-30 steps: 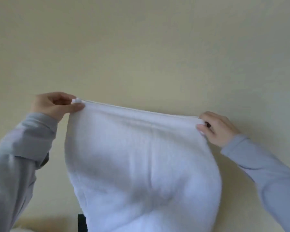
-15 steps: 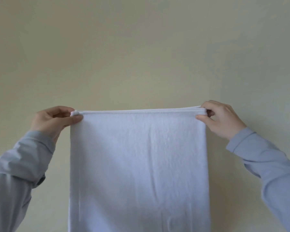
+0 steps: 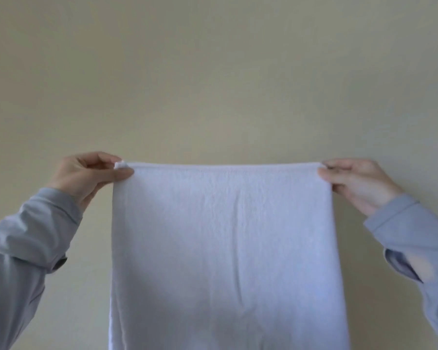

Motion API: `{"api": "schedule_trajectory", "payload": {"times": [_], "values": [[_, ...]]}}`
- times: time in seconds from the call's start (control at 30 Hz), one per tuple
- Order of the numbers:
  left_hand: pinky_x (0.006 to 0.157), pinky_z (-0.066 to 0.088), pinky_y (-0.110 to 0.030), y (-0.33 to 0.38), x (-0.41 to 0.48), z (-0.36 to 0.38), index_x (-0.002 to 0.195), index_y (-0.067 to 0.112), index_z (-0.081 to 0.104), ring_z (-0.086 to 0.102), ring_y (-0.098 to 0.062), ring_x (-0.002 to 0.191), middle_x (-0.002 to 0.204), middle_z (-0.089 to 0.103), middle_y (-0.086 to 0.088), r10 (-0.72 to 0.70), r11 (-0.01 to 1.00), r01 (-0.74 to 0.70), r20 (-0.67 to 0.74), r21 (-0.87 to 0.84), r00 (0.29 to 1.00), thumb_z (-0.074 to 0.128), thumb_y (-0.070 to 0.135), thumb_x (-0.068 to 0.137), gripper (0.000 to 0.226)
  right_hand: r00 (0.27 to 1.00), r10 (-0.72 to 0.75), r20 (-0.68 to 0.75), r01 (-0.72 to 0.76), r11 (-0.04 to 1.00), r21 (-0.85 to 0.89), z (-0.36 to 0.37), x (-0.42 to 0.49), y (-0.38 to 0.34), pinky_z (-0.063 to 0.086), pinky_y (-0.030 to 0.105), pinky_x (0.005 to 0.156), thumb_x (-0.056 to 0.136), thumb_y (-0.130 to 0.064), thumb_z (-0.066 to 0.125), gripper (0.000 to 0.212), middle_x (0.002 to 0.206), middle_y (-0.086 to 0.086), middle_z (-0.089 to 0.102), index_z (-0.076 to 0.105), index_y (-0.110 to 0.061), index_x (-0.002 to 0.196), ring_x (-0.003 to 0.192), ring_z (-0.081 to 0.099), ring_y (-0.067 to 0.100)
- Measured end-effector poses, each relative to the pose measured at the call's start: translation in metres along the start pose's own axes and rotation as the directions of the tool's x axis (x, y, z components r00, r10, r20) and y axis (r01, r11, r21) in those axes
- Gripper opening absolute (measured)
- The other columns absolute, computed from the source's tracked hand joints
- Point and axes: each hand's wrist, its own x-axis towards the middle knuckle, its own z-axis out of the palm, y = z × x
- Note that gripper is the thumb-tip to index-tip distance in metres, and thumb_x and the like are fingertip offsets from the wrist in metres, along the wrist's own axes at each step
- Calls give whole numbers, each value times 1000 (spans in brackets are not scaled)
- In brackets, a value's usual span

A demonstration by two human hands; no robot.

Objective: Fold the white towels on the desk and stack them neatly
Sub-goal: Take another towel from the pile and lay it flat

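Pinching the two upper corners of the white towel (image 3: pixel 225 248), I hold it up in the air in front of me. My left hand (image 3: pixel 86 176), at the middle left of the frame, has the thumb under the left corner and the fingers above it, and a small tip of cloth sticks out there. My right hand (image 3: pixel 357 183), at the middle right, grips the other corner between thumb and fingers in the same way. Both hands are closed on the cloth at about the same height, so the top hem runs straight and almost level between them. From this hem the towel hangs flat through the centre of the frame and leaves it at the bottom edge, so I cannot see its lower end. It has only light creases. At its lower left side a second layer or a turned edge seems to show, but I cannot say which. My grey-blue sleeves (image 3: pixel 28 236) come in from the two lower corners. Behind all this is a plain pale wall (image 3: pixel 213 72); the desk and any other towels are out of view. I judge that I am at the start of folding this towel: it is spread and squared, not yet folded. The next move, I think, calls for bringing the two corners together, or lowering the towel to the desk, with the edges matched and no corner slipping from the pinch.
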Motion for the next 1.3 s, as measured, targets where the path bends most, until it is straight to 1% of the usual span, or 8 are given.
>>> {"api": "schedule_trajectory", "payload": {"times": [0.13, 0.27, 0.37, 0.53, 0.73, 0.93, 1.13, 1.3], "values": [[83, 52, -18, 20, 8, -16, 63, 22, 69, 66, -3, 72, 66, 68, 13, 210, 970, -209, -6, -123, 978, 67, -7, 73, 31, 939, -272, -209, 293, 953, 74, -2, -3, -25, 53, 18, 67, 82, -7, 67, 8, 68, -7, 72, 70, -13, 77, 66, 65, 5], [77, 51, -14, -2, -2, -10, 56, 25, 69, 61, 1, 64, 59, 66, 15, 141, 989, -136, -120, 55, 983, 70, -8, 70, 36, 927, -257, -272, 241, 966, -92, 31, -9, -5, 44, 26, 69, 83, 0, 66, 26, 60, -8, 62, 60, -22, 70, 61, 54, 4], [82, 50, -14, -11, -10, -17, 62, 23, 69, 63, 0, 68, 62, 67, 14, 153, 988, -152, -150, 17, 977, 72, -4, 69, 29, 891, -356, -281, 358, 933, -46, 27, -9, -6, 47, 19, 67, 75, -14, 71, 13, 64, -12, 66, 67, -25, 70, 65, 58, 3], [85, 49, -15, -12, -4, -17, 62, 24, 70, 63, -1, 69, 62, 67, 14, 137, 990, -143, -174, -21, 975, 73, -1, 69, 27, 880, -368, -301, 347, 930, -124, 25, -5, -7, 48, 20, 72, 73, -23, 71, 13, 64, -20, 67, 70, -35, 67, 66, 60, -2], [84, 49, -14, -22, -5, -6, 66, 23, 69, 63, -3, 73, 66, 67, 13, 118, 992, -123, -134, -29, 984, 75, 2, 66, 22, 876, -390, -285, 318, 910, -266, 10, -11, 16, 45, 23, 73, 78, -14, 72, 22, 67, -20, 64, 65, -33, 71, 68, 56, -6], [72, 49, -8, -28, -19, 31, 68, 20, 70, 63, -3, 69, 66, 68, 12, 113, 991, -118, -66, -65, 991, 77, 4, 63, 19, 863, -375, -339, 241, 895, -376, -21, -15, 27, 43, 24, 67, 79, -18, 72, 22, 70, -18, 61, 63, -37, 71, 66, 56, 9], [68, 49, -9, -27, -45, 97, 69, 17, 69, 63, -8, 71, 70, 69, 7, 103, 993, -101, 22, -59, 994, 81, 16, 55, 18, 850, -315, -422, 138, 907, -399, -74, -19, 28, 45, 15, 43, 83, -9, 65, 15, 71, 8, 60, 62, -21, 77, 35, 52, 7], [62, 48, -7, -6, -76, 165, 68, 14, 69, 64, -6, 67, 68, 69, 3, 55, 995, -49, 65, -83, 996, 82, 26, 46, 28, 816, -339, -468, 98, 879, -466, -134, -8, 10, 50, 16, 43, 85, -4, 61, 10, 83, 6, 58, 61, -14, 83, 37, 58, 6]]}}
